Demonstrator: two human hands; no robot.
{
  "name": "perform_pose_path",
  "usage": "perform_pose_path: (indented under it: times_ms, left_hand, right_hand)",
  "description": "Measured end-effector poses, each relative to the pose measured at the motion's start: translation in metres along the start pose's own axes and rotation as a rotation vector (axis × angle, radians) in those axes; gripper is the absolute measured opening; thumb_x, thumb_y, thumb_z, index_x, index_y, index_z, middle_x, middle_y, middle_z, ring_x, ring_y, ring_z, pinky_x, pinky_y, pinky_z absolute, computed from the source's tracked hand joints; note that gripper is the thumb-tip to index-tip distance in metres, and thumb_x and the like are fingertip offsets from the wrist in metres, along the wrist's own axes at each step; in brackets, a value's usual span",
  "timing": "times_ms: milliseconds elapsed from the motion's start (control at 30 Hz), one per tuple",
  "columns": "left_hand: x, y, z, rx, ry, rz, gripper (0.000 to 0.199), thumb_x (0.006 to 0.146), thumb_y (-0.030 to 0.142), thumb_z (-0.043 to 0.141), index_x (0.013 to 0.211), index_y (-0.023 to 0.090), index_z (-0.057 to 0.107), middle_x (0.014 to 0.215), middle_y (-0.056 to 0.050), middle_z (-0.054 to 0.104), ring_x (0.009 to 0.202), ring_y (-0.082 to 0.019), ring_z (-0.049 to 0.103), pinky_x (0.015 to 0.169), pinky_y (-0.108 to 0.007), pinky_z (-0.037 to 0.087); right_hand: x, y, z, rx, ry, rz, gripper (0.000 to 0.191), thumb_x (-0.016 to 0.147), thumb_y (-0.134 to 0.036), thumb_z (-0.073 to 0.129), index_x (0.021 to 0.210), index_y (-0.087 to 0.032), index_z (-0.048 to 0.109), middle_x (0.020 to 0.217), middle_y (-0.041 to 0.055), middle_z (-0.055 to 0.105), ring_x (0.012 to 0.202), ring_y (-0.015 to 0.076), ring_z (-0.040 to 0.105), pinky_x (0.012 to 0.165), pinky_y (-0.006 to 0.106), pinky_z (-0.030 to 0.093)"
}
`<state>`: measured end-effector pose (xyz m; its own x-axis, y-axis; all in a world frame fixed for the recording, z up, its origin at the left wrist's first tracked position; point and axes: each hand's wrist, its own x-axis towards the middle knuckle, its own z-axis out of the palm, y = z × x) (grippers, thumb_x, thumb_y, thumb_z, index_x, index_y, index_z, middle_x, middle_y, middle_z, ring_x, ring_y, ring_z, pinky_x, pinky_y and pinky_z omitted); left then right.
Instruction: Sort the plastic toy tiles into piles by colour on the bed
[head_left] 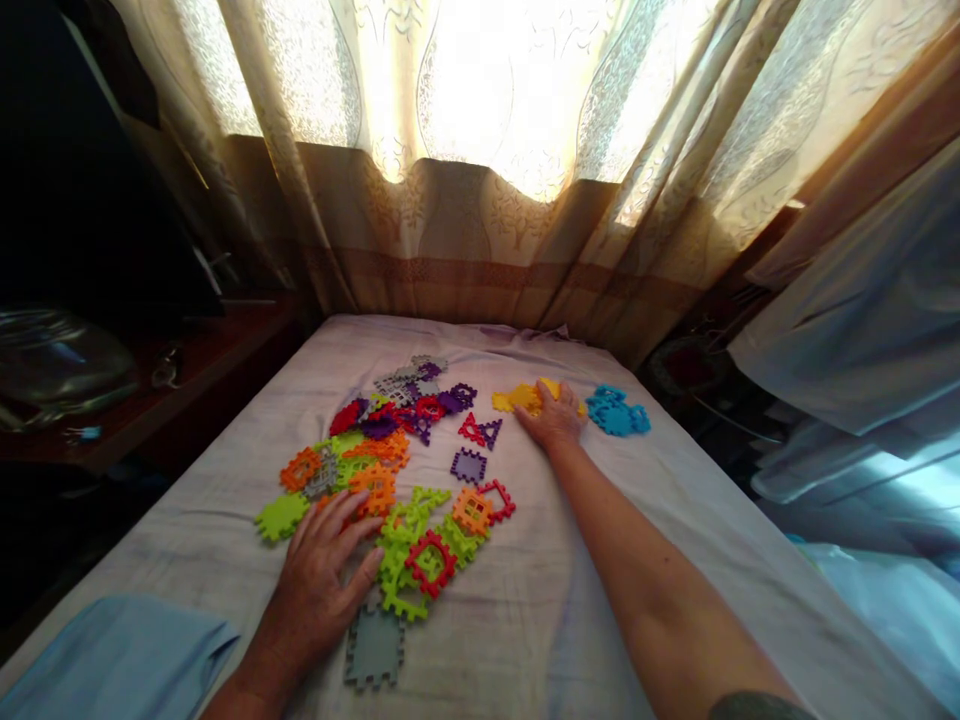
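My left hand (pixel 330 565) rests with fingers spread at the near edge of a pile of plastic interlocking tiles, its fingertips touching an orange tile (pixel 373 488). Close by its thumb are lime-green tiles (pixel 394 570), with a red square frame (pixel 431 563) on top. My right hand (pixel 556 418) reaches far out and lies over a group of yellow tiles (pixel 517 399), thumb and fingers apart. Part of the yellow group is hidden beneath that hand. To its right sits a cluster of blue tiles (pixel 618 411).
A grey square tile (pixel 375 648) lies near the front. Purple (pixel 469 465), red and grey tiles spread across the sheet-covered bed (pixel 517 620). Folded blue cloth (pixel 120 655) is at the left corner. Curtains (pixel 480 220) hang behind; a dark cabinet (pixel 255 340) stands left.
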<state>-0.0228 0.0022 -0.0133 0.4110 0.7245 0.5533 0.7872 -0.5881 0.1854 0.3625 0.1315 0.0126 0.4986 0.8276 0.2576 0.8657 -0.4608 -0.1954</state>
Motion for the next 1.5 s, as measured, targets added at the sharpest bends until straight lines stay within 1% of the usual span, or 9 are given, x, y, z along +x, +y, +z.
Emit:
perform_pose_path:
  times_ms: [367,533,667,767,867,1033,1233,1367,1500]
  left_hand:
    - [-0.001,0.000,-0.004,0.011,-0.029,0.001,0.031,0.089,0.044,0.055,0.115,0.030,0.065,0.135,-0.004,0.060,0.127,-0.026,0.053,0.113,-0.050,0.035]
    - [-0.002,0.001,-0.005,-0.002,-0.046,-0.014,0.031,0.089,0.043,0.055,0.114,0.030,0.066,0.135,-0.004,0.061,0.128,-0.026,0.052,0.114,-0.051,0.034]
    - [-0.002,0.004,-0.005,0.003,-0.053,-0.034,0.030,0.089,0.044,0.054,0.113,0.030,0.066,0.135,-0.004,0.060,0.128,-0.026,0.052,0.114,-0.051,0.034]
    - [-0.001,0.004,-0.006,0.007,-0.065,-0.037,0.030,0.089,0.043,0.053,0.114,0.030,0.066,0.136,-0.005,0.060,0.128,-0.027,0.053,0.113,-0.053,0.035]
    - [-0.001,0.004,-0.005,-0.001,-0.066,-0.053,0.031,0.089,0.043,0.054,0.114,0.030,0.066,0.137,-0.005,0.059,0.128,-0.028,0.052,0.112,-0.053,0.036]
    - [-0.001,0.008,-0.009,-0.024,-0.089,-0.026,0.040,0.089,0.048,0.054,0.124,0.030,0.062,0.146,-0.007,0.050,0.136,-0.029,0.043,0.116,-0.057,0.027]
    - [0.000,0.021,-0.021,-0.095,-0.319,0.136,0.083,0.073,0.073,0.060,0.144,0.033,0.043,0.153,-0.009,0.041,0.143,-0.036,0.031,0.116,-0.066,0.010]
    - [-0.002,0.026,-0.020,-0.080,-0.363,0.100,0.082,0.074,0.067,0.065,0.146,0.036,0.040,0.155,-0.010,0.037,0.143,-0.037,0.032,0.115,-0.069,0.014]
    - [-0.006,0.025,-0.011,0.006,-0.207,-0.040,0.065,0.080,0.054,0.065,0.139,0.031,0.049,0.153,-0.010,0.041,0.144,-0.035,0.031,0.116,-0.065,0.018]
  right_hand:
    - [0.058,0.002,0.021,0.015,0.027,0.010,0.068,0.084,-0.066,0.046,0.141,-0.029,0.049,0.151,0.0170,0.033,0.136,0.0392,0.029,0.101,0.068,0.026]
    - [0.035,-0.010,0.019,-0.017,0.183,-0.287,0.056,0.090,-0.053,0.047,0.138,-0.025,0.052,0.153,0.0152,0.034,0.140,0.0360,0.024,0.108,0.066,0.015]
    - [0.023,-0.023,0.017,-0.043,0.081,-0.623,0.034,0.091,-0.045,0.049,0.113,-0.030,0.071,0.147,0.0074,0.046,0.141,0.0303,0.026,0.114,0.056,0.010]
    - [0.026,-0.026,0.012,-0.077,0.034,-0.499,0.030,0.091,-0.038,0.048,0.103,-0.027,0.074,0.145,0.0066,0.049,0.141,0.0306,0.028,0.114,0.057,0.009]
    - [0.019,-0.028,0.007,-0.056,0.040,-0.387,0.033,0.091,-0.031,0.047,0.114,-0.024,0.070,0.147,0.0089,0.047,0.141,0.0311,0.028,0.114,0.058,0.011]
    - [-0.035,-0.039,0.006,0.162,-0.036,-0.503,0.042,0.093,-0.029,0.042,0.128,-0.020,0.062,0.146,0.0115,0.048,0.136,0.0254,0.039,0.114,0.043,0.027]
    - [-0.090,-0.070,0.013,0.369,-0.151,-0.385,0.046,0.094,-0.030,0.039,0.133,-0.015,0.057,0.140,0.0141,0.054,0.131,0.0224,0.048,0.112,0.037,0.035]
    - [-0.104,-0.103,0.012,0.539,-0.163,-0.549,0.044,0.094,-0.029,0.039,0.130,-0.017,0.059,0.137,0.0106,0.057,0.129,0.0181,0.050,0.111,0.033,0.037]
    - [-0.080,-0.134,0.007,0.559,-0.126,-0.678,0.040,0.095,-0.033,0.039,0.126,-0.022,0.063,0.136,0.0067,0.059,0.127,0.0164,0.051,0.111,0.030,0.037]
